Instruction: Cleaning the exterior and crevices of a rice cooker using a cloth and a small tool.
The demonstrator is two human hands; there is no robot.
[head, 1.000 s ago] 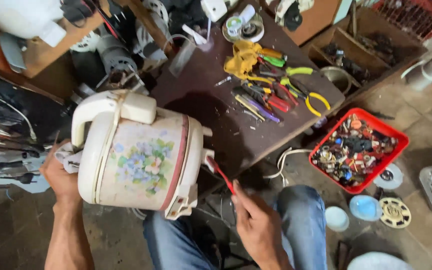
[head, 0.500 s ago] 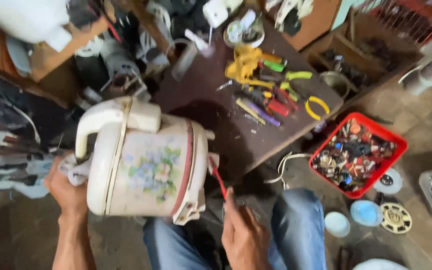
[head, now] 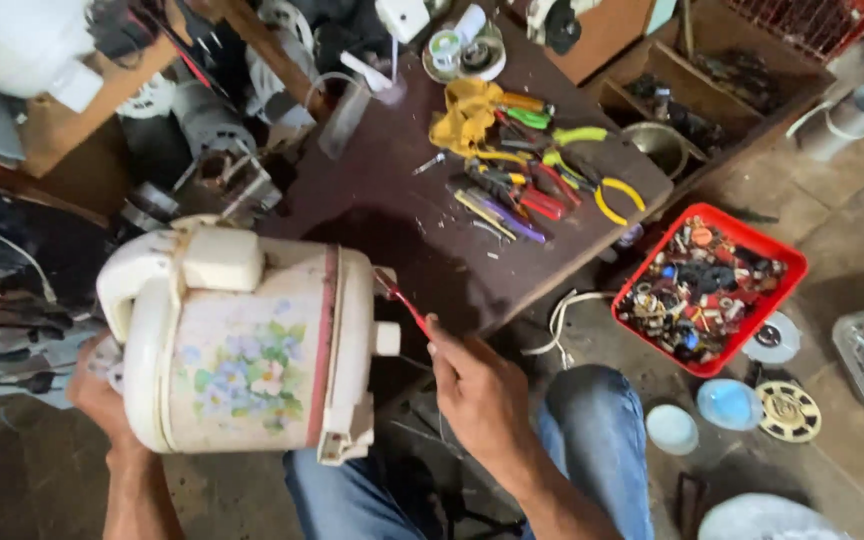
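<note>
One cream electric kettle (head: 252, 345) with a blue flower print lay tipped on its side above the person's lap, its base turned toward the right. Two hands were on the job. The left hand (head: 102, 395) cupped the kettle's top end from below, fingers wrapped around it, mostly hidden behind the body. The right hand (head: 477, 390) pinched one red-handled screwdriver (head: 404, 298) between thumb and fingertips, just right of the kettle's base; the tool's tip met the base's upper edge, though whether it sat in a screw was too small to tell.

Beyond them stood one dark brown table (head: 402, 215). On it lay a heap of hand tools (head: 532, 175), perhaps a dozen, with yellow, red, green and purple grips, beside one yellow cloth (head: 462, 120). One red tray (head: 787, 262) of small parts sat on the floor to the right, near two pale blue round lids (head: 702, 415) and one perforated disc (head: 788, 410).
</note>
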